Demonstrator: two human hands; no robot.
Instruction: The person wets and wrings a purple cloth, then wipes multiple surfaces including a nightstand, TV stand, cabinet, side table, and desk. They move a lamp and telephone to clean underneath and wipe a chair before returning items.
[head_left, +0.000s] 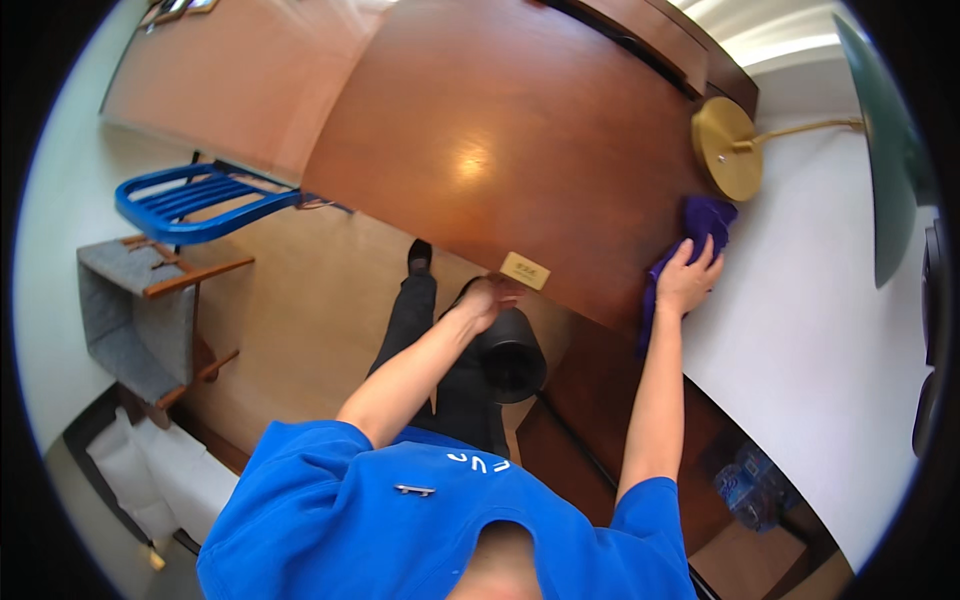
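Note:
My right hand (686, 281) presses a purple cloth (706, 217) onto the right end of a brown wooden desk (517, 135), beside the white wall. Part of the cloth hangs along the desk's edge below the hand. At the front edge, my left hand (491, 298) has its fingers loosely bent beside a small gold-coloured sign (525, 271) that bears writing. Just below this hand is a black cylindrical container (514, 352) with its dark opening towards me. Whether the left hand touches or grips the container cannot be made out.
A brass round lamp base (726, 150) with a green shade (877, 165) is at the right wall. To the left are a blue slatted chair (202, 202) and a grey upholstered chair (139, 315). Plastic bottles (750, 491) sit low at right, near a dark wooden cabinet (559, 442).

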